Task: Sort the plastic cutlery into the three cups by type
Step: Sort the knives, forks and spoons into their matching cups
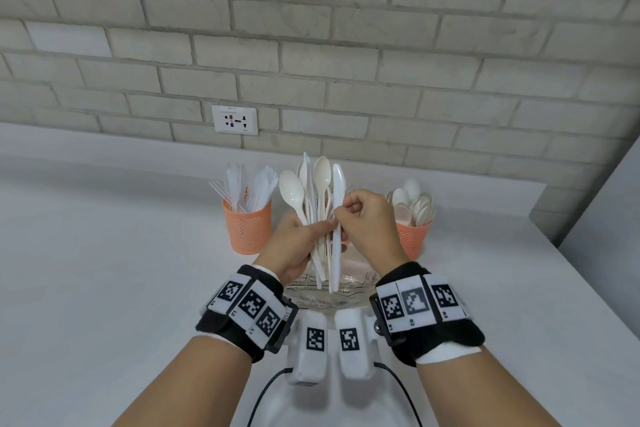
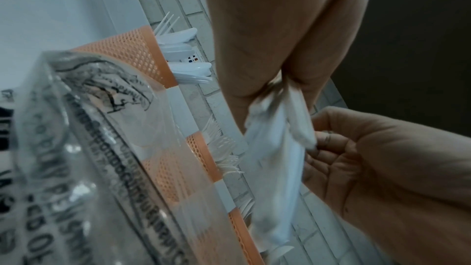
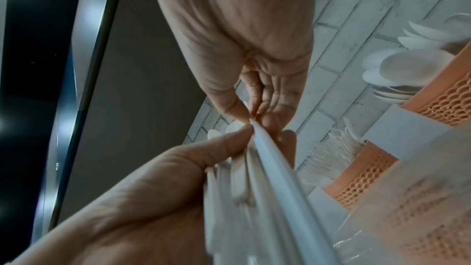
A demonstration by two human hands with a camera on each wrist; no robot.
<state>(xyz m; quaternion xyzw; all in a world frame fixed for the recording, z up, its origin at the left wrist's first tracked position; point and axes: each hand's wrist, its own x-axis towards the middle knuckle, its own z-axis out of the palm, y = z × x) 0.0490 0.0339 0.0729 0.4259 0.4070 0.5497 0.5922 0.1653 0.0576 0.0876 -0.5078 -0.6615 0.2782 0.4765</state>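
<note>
My left hand [image 1: 323, 230] grips an upright bundle of white and cream cutlery [image 1: 313, 191], mostly spoons, above a clear printed plastic bag [image 1: 322, 295]. My right hand [image 1: 341, 215] pinches a white knife [image 1: 337, 184] at the bundle's right side; the right wrist view shows the knife [image 3: 280, 178] between thumb and forefinger. Three orange mesh cups stand behind. The left cup [image 1: 247, 229] holds knives and forks, and the right cup [image 1: 412, 239] holds spoons. The middle cup [image 2: 201, 152], holding forks, is hidden by my hands in the head view.
The cups stand on a white counter [image 1: 121, 253] against a pale brick wall with a power socket [image 1: 235, 120]. The counter's right edge [image 1: 588, 288] runs diagonally. Cables from the wrist units trail toward me.
</note>
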